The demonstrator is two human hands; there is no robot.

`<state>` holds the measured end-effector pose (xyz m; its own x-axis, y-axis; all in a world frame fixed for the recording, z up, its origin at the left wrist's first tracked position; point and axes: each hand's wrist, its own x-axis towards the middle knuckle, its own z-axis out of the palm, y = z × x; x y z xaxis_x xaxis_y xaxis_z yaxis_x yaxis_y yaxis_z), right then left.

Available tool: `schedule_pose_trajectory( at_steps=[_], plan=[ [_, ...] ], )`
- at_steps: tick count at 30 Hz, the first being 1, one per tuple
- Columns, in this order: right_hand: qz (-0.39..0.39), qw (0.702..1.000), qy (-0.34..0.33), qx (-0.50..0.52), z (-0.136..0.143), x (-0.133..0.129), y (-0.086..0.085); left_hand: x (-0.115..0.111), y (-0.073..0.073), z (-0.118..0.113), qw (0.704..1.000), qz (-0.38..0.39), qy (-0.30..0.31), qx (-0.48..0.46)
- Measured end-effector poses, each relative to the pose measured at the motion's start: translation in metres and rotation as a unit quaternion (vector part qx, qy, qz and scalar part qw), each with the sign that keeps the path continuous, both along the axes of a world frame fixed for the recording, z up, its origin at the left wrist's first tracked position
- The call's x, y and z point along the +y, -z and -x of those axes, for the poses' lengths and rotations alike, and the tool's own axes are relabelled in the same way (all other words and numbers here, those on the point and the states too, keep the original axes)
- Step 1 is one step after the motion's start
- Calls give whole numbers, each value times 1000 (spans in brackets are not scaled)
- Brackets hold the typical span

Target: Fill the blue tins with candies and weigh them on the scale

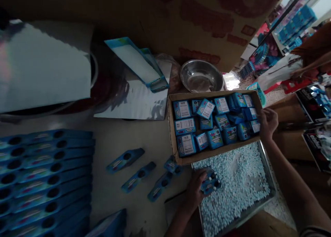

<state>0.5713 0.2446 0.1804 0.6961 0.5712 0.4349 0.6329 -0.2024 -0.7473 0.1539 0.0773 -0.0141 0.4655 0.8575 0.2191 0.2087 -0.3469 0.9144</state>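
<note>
Hands first: the left hand (pixel 194 190) is wrapped around a blue pack (pixel 210 184), thumb along its left side, over the left part of a tray (pixel 271 190) of pale blue pellets (pixel 232 181). The right hand (pixel 269 123) has its fingers curled at the right end of a cardboard box (pixel 171 130); I cannot tell whether they pinch the wall or only rest there.

The held pack looks like thin printed card, so it should be light and fairly stiff, but easily dented by a hard squeeze. A few pellets lie loose on top; they will probably roll off if it tips. The sides seem the best place to take hold, keeping the upper face free. The cardboard box, filled with small blue cartons (pixel 215 137), is likely heavier, and its thin walls may flex, so a grip at both ends would suit it. Loose blue packs (pixel 139 177) lie left on the counter (pixel 111 137).
</note>
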Motion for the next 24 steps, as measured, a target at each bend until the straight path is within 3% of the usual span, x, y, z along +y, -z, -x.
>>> schedule_pose_trajectory(
  at_steps=[2, 5, 7, 10, 14, 17, 20, 24],
  plan=[
    [30, 998, 22, -51, 24, -71, 15, 4, 1, 1, 1000, -10, 6, 1],
    [166, 975, -55, -134, 70, -162, 40, 9, 6, 3, 999, -35, 3, 0],
    [214, 964, -87, -133, 95, -203, 56, 12, 11, 4, 999, -45, 2, 1],
    [249, 957, -101, -113, 111, -237, 79, 16, 12, 4, 999, -38, 10, 3],
    [311, 944, -70, -88, 92, -249, 118, 16, 3, 4, 1000, -15, 2, 16],
    [334, 938, -30, -83, 84, -231, 158, 17, -2, 5, 999, -6, 7, 32],
    [340, 936, -33, -86, 104, -206, 189, 17, -4, 7, 999, 6, 10, 47],
    [354, 923, -118, -97, 147, -202, 195, 17, -4, 10, 997, 43, 10, 60]
  ],
)
